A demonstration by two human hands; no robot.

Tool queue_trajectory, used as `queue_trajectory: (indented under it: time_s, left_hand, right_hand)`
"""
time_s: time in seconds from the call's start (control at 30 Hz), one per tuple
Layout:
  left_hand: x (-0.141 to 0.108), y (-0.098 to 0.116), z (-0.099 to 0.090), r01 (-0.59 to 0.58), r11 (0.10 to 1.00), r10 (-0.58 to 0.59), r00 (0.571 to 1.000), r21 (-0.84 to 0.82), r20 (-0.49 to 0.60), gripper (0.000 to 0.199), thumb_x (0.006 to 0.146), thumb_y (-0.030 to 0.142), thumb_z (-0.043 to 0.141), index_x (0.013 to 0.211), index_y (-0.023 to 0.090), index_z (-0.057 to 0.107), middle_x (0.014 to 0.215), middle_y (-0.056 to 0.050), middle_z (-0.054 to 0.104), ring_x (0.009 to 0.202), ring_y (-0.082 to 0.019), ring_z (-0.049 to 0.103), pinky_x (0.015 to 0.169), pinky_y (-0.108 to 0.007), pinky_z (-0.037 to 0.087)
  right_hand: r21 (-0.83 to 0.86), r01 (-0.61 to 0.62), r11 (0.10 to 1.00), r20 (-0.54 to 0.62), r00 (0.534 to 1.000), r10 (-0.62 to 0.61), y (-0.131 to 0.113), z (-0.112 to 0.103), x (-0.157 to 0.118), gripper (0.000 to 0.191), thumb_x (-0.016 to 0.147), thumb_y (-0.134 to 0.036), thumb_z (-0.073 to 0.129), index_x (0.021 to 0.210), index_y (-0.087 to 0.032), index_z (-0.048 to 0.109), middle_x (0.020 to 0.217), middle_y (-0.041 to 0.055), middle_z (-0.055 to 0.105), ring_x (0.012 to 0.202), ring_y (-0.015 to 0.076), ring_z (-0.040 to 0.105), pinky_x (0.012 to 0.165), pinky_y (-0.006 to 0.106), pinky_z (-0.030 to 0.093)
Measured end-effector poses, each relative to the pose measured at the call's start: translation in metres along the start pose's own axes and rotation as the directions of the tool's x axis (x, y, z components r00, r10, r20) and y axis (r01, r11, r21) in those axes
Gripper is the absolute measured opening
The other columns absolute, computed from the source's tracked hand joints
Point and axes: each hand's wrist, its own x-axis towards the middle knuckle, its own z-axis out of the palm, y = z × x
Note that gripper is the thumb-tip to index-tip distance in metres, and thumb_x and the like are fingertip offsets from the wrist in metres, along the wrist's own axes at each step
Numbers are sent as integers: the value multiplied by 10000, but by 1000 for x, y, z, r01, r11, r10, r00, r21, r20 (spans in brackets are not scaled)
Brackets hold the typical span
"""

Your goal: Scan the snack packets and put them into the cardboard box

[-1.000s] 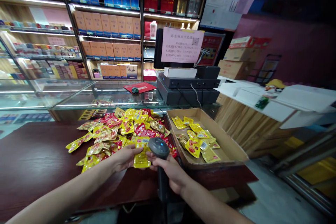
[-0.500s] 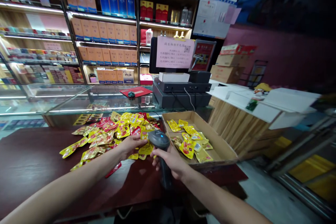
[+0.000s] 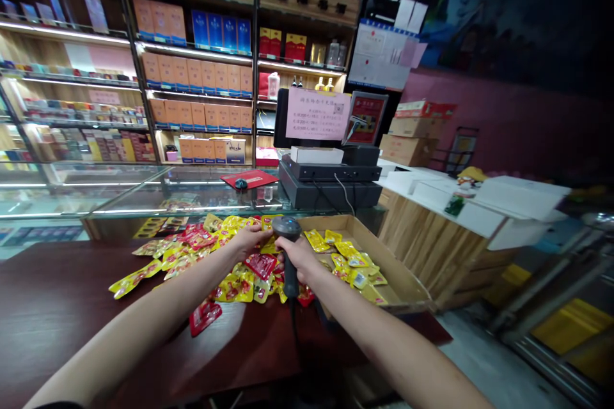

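My right hand is closed around the handle of a black barcode scanner, whose head with a small blue light points away from me. Just left of that head, my left hand pinches a yellow snack packet; part of it is hidden by the fingers and scanner. Under and around both hands spreads a heap of yellow, gold and red snack packets on the dark red-brown table. To the right, a shallow cardboard box holds several yellow packets, partly behind my right forearm.
Behind the table runs a glass counter with a mouse on a red mat and a monitor above a black cash drawer. Lit shelves of boxed goods line the back wall. White boxes lie on a wooden counter at right.
Both hands have moved up and away from me, with the scanner and the yellow packet. More packets of the heap now show below my hands. The view has tilted upward slightly.
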Motion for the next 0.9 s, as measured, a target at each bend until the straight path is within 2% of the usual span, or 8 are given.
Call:
queue_trajectory:
  time_s: [0.2,0.43,0.6,0.7,0.8,0.9]
  left_hand:
    - [-5,-1,-3,-11,1000,12,1000,-4,15,404,465,344,842,751,151,631,646,0,659,561,-123,599,528,-230,440]
    - [-7,-2,-1,-8,1000,8,1000,-22,18,383,491,301,842,769,140,633,630,-7,658,554,-129,601,534,-237,455]
    - [-4,-3,4,50,998,-49,998,-30,50,284,575,260,802,771,141,635,677,-25,667,619,-159,629,604,-283,507]
    - [-5,2,14,115,993,-112,989,-24,97,204,658,257,748,777,136,635,705,-51,671,661,-177,643,660,-308,523]
    - [-10,14,29,224,975,-217,952,-7,215,238,754,346,659,841,125,635,774,-90,675,705,-193,651,651,-303,525]
    - [-13,27,50,345,939,-311,862,-13,400,404,827,467,524,984,103,600,878,-134,667,751,-205,652,634,-300,524]
  right_hand:
    - [-4,-3,1000,-20,1000,3,2,0,2,80,603,-217,586,563,-169,536,390,-41,474,349,91,427,358,216,376]
    - [29,-7,1000,-22,1000,7,0,0,-3,61,602,-190,585,575,-166,537,396,-42,480,356,93,435,367,215,363]
    - [124,30,992,-125,992,-14,-4,-10,-9,81,597,-148,609,669,-156,574,438,-65,499,400,67,441,396,175,329]
    - [202,-33,979,-142,988,62,-7,-24,-10,86,586,-114,609,656,-147,573,443,-58,505,401,72,446,402,182,342]
    - [246,-119,962,-114,982,151,-10,-44,-12,70,601,-113,595,653,-144,560,442,-39,509,404,102,478,420,218,395]
    - [314,-139,939,-117,976,184,-15,-70,-17,72,632,-101,562,683,-150,545,461,-30,523,419,113,502,442,233,424]
